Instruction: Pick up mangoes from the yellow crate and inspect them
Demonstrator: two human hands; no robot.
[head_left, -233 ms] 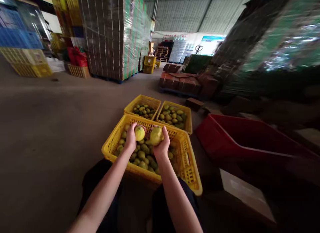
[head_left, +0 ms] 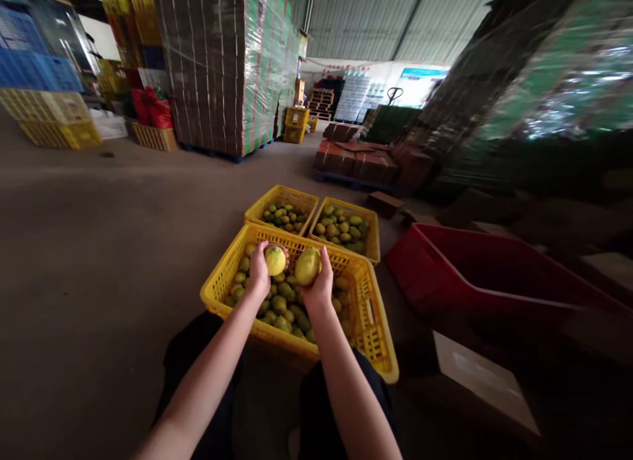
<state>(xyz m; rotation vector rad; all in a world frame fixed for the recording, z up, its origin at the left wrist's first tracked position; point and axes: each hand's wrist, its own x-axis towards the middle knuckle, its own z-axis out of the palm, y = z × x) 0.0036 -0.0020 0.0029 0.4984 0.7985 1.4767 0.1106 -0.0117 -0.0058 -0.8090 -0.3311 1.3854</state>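
We see two yellow-green fruits held above the near yellow crate (head_left: 389, 361), side by side with a narrow gap between them. The left fruit (head_left: 275, 261) sits in our left hand (head_left: 258, 269), whose thumb and fingers curl around it; most of those fingers pass behind the fruit, so we make out only the tips at its far side. The right fruit (head_left: 307, 267) is gripped in our right hand (head_left: 323, 282), the thumb up along its outer side and the other fingers largely hidden behind it.

Below, loose fruit (head_left: 283, 325) covers much of the crate's bottom, but our hands and forearms block part of it, and the crate's right end is too dim for us to read well. Just beyond stand a back-left crate (head_left: 253, 213) and a back-right crate (head_left: 374, 246), both holding similar fruit, their near sides partly covered by the near crate.

To the right, a red bin (head_left: 420, 269) sinks into shadow, its inside too dark to make out. Farther off, the tall wrapped stack (head_left: 202, 71) is cut off by the top edge.
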